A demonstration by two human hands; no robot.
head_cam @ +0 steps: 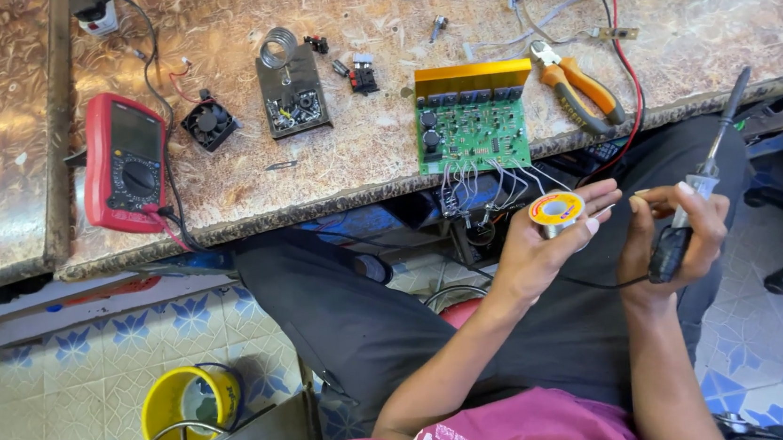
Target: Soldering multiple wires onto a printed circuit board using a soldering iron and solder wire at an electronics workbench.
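My left hand [545, 249] holds a small spool of solder wire [556, 209] with a yellow label, over my lap. My right hand [671, 229] grips a soldering iron [704, 174] by its dark handle, the tip pointing up and away toward the bench edge; its fingers also pinch the loose end of the solder. On the bench just ahead lies a green circuit board [472, 133] with a gold heat sink, thin white wires hanging from its near edge.
A red multimeter [125, 163], a small black fan [209, 124], a soldering stand with a coil [290, 87] and orange-handled pliers [580, 88] lie on the marbled bench [358, 166]. A yellow bucket [189, 408] stands on the tiled floor.
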